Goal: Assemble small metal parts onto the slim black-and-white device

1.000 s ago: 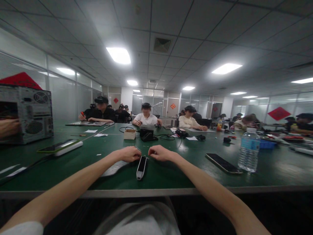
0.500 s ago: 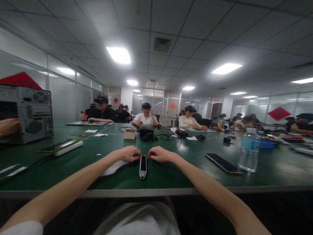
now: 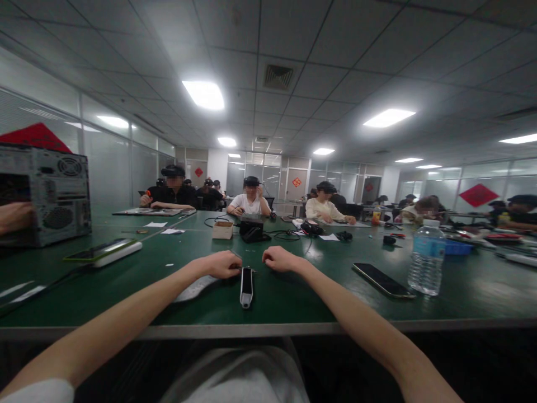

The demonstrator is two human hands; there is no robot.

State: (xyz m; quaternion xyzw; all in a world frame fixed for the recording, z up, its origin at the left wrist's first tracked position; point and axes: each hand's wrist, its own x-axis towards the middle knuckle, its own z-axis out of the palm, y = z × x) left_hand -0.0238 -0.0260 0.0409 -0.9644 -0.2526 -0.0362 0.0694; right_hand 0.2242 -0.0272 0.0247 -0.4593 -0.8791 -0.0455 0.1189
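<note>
A narrow white device with a black top (image 3: 246, 284) lies lengthwise in front of me, with a small metal piece at its far end. Against the far left side of it, my left hand (image 3: 225, 263) is closed with the fingers curled; its fingertips are hidden, so I cannot tell what they pinch. My right hand (image 3: 280, 258) hovers or rests a little right of the far end, apart from the device. Its fingers are curled inward and closed, and whatever may be in them is hidden. A pale flat sheet (image 3: 197, 287) lies under my left forearm.
A phone (image 3: 383, 279) and a water bottle (image 3: 427, 257) are to the right. A small open box (image 3: 222, 230) and a black device with cables (image 3: 253, 228) stand beyond my hands. At left are a computer case (image 3: 61, 196), with another person's hand inside, and a green-edged device (image 3: 103, 251).
My right hand has moved away from the device's far end, to the right and slightly farther off. The left hand stays in place, and the device has shifted very slightly.
</note>
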